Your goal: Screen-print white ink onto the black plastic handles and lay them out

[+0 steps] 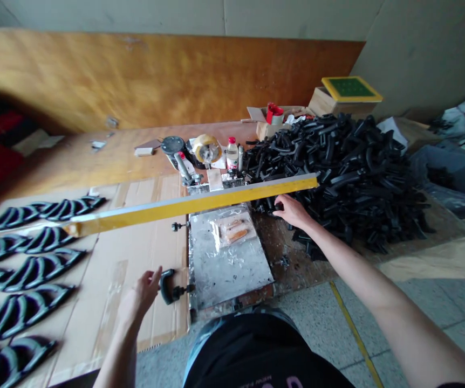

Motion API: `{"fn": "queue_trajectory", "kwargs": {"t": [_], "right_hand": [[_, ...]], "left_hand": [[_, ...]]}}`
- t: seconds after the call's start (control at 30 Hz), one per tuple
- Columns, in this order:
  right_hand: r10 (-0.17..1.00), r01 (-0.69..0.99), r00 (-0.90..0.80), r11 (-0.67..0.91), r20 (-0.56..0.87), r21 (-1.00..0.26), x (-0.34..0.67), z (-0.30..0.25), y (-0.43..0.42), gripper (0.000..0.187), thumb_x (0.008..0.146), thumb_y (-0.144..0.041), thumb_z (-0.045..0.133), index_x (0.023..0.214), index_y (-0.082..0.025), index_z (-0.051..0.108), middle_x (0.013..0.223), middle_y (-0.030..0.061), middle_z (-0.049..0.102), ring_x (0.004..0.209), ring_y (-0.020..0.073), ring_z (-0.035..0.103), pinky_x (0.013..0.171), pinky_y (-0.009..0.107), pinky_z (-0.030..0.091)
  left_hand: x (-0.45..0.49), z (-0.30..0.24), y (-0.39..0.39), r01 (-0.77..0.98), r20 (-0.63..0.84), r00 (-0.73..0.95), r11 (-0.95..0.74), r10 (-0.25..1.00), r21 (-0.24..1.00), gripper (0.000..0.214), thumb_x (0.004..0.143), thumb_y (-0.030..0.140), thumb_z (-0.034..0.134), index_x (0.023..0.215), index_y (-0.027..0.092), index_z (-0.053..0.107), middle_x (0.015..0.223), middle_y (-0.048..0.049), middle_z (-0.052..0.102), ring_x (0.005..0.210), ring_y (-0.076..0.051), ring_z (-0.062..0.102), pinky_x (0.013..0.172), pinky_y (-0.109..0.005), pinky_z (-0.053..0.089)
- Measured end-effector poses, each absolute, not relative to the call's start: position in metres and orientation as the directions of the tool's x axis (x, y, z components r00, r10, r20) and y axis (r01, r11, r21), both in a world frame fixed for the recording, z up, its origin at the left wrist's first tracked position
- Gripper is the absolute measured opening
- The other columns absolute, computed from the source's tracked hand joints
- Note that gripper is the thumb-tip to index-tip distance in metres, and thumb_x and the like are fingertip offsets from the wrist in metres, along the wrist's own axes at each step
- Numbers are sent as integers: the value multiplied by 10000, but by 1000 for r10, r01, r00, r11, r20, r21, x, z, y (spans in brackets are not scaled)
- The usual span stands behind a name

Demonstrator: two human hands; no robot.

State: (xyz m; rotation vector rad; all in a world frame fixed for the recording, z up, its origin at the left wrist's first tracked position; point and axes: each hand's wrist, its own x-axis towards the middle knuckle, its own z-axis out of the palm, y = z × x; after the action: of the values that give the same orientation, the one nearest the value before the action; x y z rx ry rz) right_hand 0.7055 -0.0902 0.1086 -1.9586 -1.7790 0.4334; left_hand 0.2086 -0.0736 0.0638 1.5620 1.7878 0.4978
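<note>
— What lies on the table [107, 156]?
— A pile of black parts [349, 172]. The right hand [294, 211] is at its near edge, fingers curled over one black part [270, 207]; I cannot tell if the grip has closed.
— And the left hand [145, 288]?
— It is beside the metal plate [224, 264], grip open and empty, thumb just by the black clamp [170, 286].
</note>
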Motion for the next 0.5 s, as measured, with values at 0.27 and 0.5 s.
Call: {"fn": "queue_trajectory", "kwargs": {"t": [0.27,0.5], "right_hand": [[980,455,178,-165,-92,-875,579,52,-69,225,812,-421,658,837,-206,596,775,-12,634,684,164,628,651,286,498],[966,928,-166,221,198,-299,568,71,-79,505,879,-536,611,1274,-223,579,1378,143,542,1244,293,506,988,428,426]], "left_hand": [[288,150,-37,296,-80,-82,101,993,950,427,822,582,538,930,177,623,630,5,618,540,-120,584,486,-201,461],[316,199,-35,93,175,-167,-161,970,982,374,880,515,493,831,159,594,624,9,601,499,-85,523,500,-195,457]]}}
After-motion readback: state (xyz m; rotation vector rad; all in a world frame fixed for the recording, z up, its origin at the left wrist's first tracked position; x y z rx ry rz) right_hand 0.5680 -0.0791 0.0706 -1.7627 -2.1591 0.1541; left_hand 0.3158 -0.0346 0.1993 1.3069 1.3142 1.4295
